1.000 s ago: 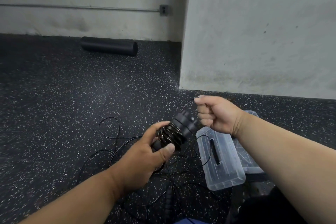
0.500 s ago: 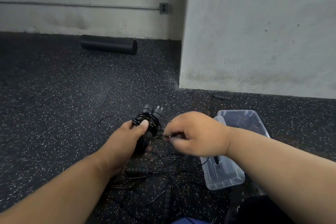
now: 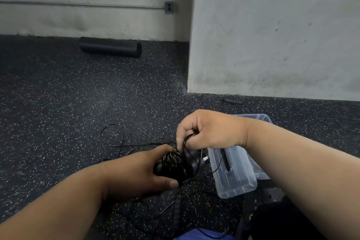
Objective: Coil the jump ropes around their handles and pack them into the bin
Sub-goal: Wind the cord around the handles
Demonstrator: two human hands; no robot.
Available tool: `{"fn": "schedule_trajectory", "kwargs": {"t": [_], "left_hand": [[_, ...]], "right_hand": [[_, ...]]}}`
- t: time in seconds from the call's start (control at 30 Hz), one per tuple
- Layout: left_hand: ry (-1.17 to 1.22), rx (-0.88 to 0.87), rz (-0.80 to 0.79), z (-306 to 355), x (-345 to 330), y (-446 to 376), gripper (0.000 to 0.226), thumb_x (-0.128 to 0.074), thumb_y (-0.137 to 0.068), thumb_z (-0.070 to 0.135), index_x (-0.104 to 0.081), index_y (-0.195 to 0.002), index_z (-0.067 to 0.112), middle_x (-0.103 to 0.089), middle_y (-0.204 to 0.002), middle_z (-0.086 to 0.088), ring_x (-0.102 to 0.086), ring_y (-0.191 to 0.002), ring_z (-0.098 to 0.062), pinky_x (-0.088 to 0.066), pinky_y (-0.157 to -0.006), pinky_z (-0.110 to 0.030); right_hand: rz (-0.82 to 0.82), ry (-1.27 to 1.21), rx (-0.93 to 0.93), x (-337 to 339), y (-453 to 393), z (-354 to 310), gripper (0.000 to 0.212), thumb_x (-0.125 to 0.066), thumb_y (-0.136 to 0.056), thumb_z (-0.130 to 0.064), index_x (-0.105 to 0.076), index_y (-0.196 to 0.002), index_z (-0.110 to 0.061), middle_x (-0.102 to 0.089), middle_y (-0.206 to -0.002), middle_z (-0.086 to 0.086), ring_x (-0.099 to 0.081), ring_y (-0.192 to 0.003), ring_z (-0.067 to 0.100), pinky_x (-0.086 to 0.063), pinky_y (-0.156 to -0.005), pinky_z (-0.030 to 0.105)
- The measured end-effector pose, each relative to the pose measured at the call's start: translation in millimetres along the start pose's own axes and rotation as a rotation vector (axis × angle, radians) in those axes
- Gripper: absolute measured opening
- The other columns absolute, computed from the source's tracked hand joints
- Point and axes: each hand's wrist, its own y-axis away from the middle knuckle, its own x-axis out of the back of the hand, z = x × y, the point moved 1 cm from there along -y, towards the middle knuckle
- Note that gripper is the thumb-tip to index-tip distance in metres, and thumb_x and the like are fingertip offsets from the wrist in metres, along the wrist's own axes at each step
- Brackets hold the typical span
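2 black handles (image 3: 187, 163) wire-wrapped in left hand (image 3: 136, 173), right hand (image 3: 210, 130) pinching thin cord (image 3: 187, 140).

Two hands are in view – the left hand (image 3: 134, 173) and the right hand (image 3: 210, 130). One bundle of black handles (image 3: 181, 163) wound with cord sits between them; how many handles it contains cannot be told. One further handle (image 3: 178, 203) lies on the floor below the bundle, and one more (image 3: 232, 100) by the wall. One clear plastic bin (image 3: 259, 118), one clear lid (image 3: 233, 173) – and one black foam roller (image 3: 110, 46). One wall outlet (image 3: 169, 7). The loose cords (image 3: 112, 135) are too tangled to count.
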Motion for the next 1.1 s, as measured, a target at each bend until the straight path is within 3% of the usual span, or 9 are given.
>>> {"fn": "schedule_trajectory", "kwargs": {"t": [0.37,0.7,0.73,0.77,0.8,0.83,0.9,1.0,1.1], "left_hand": [[-0.099,-0.052,0.000,1,10,6,0.058,-0.081,-0.086,0.052,-0.043,-0.128,0.062,-0.077,-0.105,0.015,-0.075,-0.092,-0.010,-0.061,-0.089,-0.040],[-0.137,-0.059,-0.007,11,13,13,0.058,-0.084,-0.085,0.046,-0.044,-0.124,0.064,-0.075,-0.100,0.021,-0.075,-0.084,-0.006,-0.062,-0.083,-0.035],[-0.143,-0.055,-0.003,10,12,13,0.058,-0.083,-0.085,0.047,-0.044,-0.124,0.064,-0.075,-0.100,0.022,-0.074,-0.084,-0.004,-0.062,-0.083,-0.033],[-0.147,-0.050,0.006,9,12,13,0.058,-0.083,-0.086,0.047,-0.043,-0.124,0.065,-0.075,-0.099,0.023,-0.074,-0.084,-0.003,-0.062,-0.083,-0.032],[-0.147,-0.042,0.022,8,12,12,0.057,-0.082,-0.086,0.047,-0.043,-0.123,0.065,-0.075,-0.098,0.023,-0.074,-0.083,-0.002,-0.061,-0.083,-0.030],[-0.140,-0.034,0.044,6,12,12,0.056,-0.082,-0.087,0.047,-0.043,-0.123,0.065,-0.075,-0.098,0.022,-0.074,-0.083,-0.002,-0.061,-0.083,-0.031],[-0.116,-0.016,0.093,2,16,12,0.053,-0.081,-0.088,0.047,-0.044,-0.122,0.064,-0.076,-0.096,0.019,-0.074,-0.081,-0.003,-0.062,-0.082,-0.034],[-0.119,-0.005,0.102,-4,24,14,0.052,-0.081,-0.089,0.046,-0.045,-0.120,0.066,-0.076,-0.094,0.019,-0.074,-0.080,-0.004,-0.062,-0.081,-0.034],[-0.172,-0.010,0.027,-5,20,13,0.052,-0.082,-0.087,0.046,-0.046,-0.121,0.064,-0.075,-0.098,0.021,-0.072,-0.084,-0.002,-0.060,-0.084,-0.032]], "right_hand": [[-0.016,-0.038,-0.126,2,2,-2,0.018,-0.078,-0.085,-0.004,-0.069,-0.092,-0.018,-0.057,-0.066,0.000,-0.044,-0.058,0.016,-0.034,-0.055,0.029],[-0.191,-0.292,-0.284,7,1,9,0.028,-0.063,-0.087,0.017,-0.056,-0.083,-0.010,-0.053,-0.052,-0.005,-0.038,-0.046,0.009,-0.023,-0.058,0.035],[-0.203,-0.305,-0.292,7,0,10,0.028,-0.060,-0.088,0.018,-0.054,-0.084,-0.009,-0.054,-0.051,-0.007,-0.038,-0.043,0.007,0.002,-0.063,0.039],[-0.206,-0.316,-0.303,6,-1,11,0.028,-0.058,-0.089,0.018,-0.053,-0.084,-0.009,-0.054,-0.049,-0.007,-0.037,-0.041,0.005,-0.053,-0.089,0.056],[-0.196,-0.327,-0.315,6,-1,13,0.029,-0.058,-0.091,0.017,-0.053,-0.083,-0.010,-0.053,-0.047,-0.007,-0.037,-0.039,0.005,-0.041,-0.056,0.025],[-0.176,-0.343,-0.326,7,-2,15,0.030,-0.060,-0.091,0.015,-0.053,-0.080,-0.012,-0.051,-0.047,-0.005,-0.036,-0.039,0.005,-0.032,-0.050,0.022],[-0.094,-0.414,-0.346,12,-2,23,0.033,-0.064,-0.091,0.011,-0.055,-0.075,-0.016,-0.047,-0.048,-0.002,-0.037,-0.041,0.006,-0.020,-0.047,0.023],[-0.011,-0.431,-0.312,16,-3,31,0.031,-0.070,-0.089,0.009,-0.057,-0.077,-0.016,-0.052,-0.053,0.001,-0.042,-0.043,0.008,-0.024,-0.044,0.020],[-0.020,-0.245,-0.222,9,-8,25,0.026,-0.084,-0.078,-0.002,-0.068,-0.076,-0.023,-0.057,-0.074,0.019,-0.050,-0.065,0.027,-0.034,-0.062,0.035]]}}
